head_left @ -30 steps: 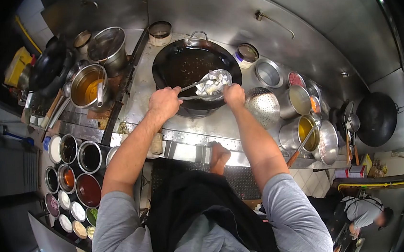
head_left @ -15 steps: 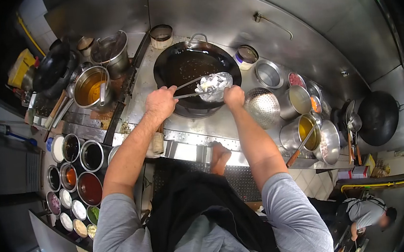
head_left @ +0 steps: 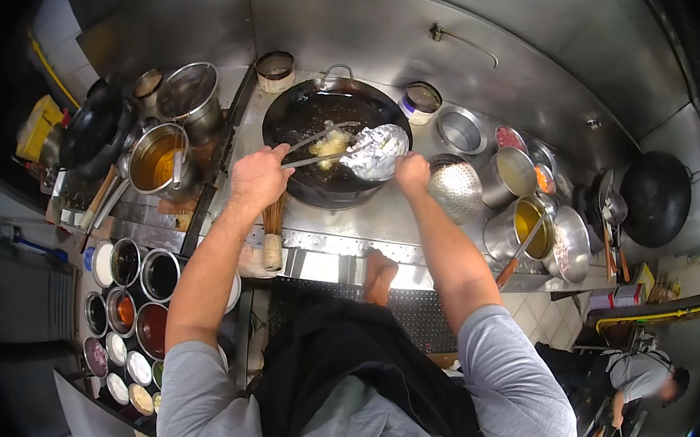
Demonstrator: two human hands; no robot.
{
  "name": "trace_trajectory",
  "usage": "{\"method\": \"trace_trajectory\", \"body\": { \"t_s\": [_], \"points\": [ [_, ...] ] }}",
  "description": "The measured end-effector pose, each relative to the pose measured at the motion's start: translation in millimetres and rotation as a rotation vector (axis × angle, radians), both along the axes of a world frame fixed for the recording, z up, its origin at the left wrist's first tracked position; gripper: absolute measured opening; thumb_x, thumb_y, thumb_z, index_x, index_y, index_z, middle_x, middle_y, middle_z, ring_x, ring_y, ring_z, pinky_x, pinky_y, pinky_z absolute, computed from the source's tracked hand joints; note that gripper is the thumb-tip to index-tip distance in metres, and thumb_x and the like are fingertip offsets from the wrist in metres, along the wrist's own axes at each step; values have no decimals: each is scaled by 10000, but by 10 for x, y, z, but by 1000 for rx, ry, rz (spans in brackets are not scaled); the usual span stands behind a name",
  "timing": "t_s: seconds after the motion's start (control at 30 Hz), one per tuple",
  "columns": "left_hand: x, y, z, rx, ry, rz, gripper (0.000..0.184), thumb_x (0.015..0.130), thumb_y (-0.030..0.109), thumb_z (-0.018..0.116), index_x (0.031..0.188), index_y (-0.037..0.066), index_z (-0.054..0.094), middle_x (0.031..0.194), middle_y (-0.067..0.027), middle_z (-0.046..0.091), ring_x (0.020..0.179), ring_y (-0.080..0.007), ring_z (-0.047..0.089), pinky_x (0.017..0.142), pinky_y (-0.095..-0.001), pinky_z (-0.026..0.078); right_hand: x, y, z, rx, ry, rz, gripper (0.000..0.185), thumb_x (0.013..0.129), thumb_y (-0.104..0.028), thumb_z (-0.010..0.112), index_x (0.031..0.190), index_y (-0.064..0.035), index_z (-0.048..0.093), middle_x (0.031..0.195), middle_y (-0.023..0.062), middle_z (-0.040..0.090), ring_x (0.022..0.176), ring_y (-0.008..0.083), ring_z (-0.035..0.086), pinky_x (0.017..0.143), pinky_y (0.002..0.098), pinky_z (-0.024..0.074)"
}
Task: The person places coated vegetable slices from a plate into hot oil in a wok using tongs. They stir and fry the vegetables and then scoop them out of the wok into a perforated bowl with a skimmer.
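Over the large black wok (head_left: 278, 162) of dark oil, my left hand (head_left: 259, 179) is closed around metal tongs (head_left: 303, 162), whose arms stand apart. A pale yellow, bubbling piece of food (head_left: 331, 147) sits in the oil by the tong tips. My right hand (head_left: 412, 173) grips the near edge of a foil-lined dish (head_left: 377, 151), tilted over the wok's right side. What lies inside the crumpled foil is hard to make out.
A perforated strainer (head_left: 454, 188) lies right of the wok, near several metal pots. A bamboo brush (head_left: 272, 246) rests in front. Left are a pot of amber liquid (head_left: 157, 158) and several seasoning containers. Another person (head_left: 643, 376) works at lower right.
The pale food has appeared bubbling in the oil. My left hand and the tongs have shifted slightly left, with the arms spread wider. The foil-lined dish has tipped and turned.
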State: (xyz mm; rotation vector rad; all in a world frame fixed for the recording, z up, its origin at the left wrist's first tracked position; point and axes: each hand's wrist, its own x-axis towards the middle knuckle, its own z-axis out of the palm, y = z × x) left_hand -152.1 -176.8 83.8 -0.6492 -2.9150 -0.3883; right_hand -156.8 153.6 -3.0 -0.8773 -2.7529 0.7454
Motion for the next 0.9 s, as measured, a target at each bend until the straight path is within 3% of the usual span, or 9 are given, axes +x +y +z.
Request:
{"method": "trace_trajectory", "body": {
  "t_s": [0.13, 0.33, 0.57, 0.9],
  "points": [
    [79, 60, 274, -98, -89, -87, 505, 803, 291, 714, 1245, 89, 574, 1007, -153, 671, 933, -324, 656, 794, -434, 529, 73, 58, 41, 21, 39, 27, 331, 831, -266, 539, 1001, -27, 692, 1027, 260, 665, 1004, 423, 634, 906, 479, 491],
    [-182, 406, 26, -153, -112, -170, 559, 813, 303, 708, 1290, 73, 530, 1042, -164, 664, 944, -323, 658, 803, -436, 533, 88, -49, 216, 41, -10, 92, 319, 840, -253, 526, 1000, -33, 692, 1036, 262, 661, 997, 430, 634, 903, 485, 493],
    [-517, 605, -283, -206, -203, -117, 449, 816, 291, 702, 1215, 108, 607, 1029, -153, 671, 953, -307, 664, 804, -429, 536, -123, -129, 107, 49, -26, 29, 315, 830, -207, 505, 1015, -40, 700, 1049, 262, 661, 1005, 418, 639, 905, 470, 500],
    [-508, 310, -220, -173, -89, -58, 400, 837, 274, 683, 1204, 133, 613, 1001, -141, 661, 929, -308, 663, 787, -427, 538, -229, -167, -52, 1, -58, -29, 341, 827, -202, 500, 1064, -40, 683, 1086, 257, 654, 1044, 413, 629, 927, 467, 492]
  ]
}}
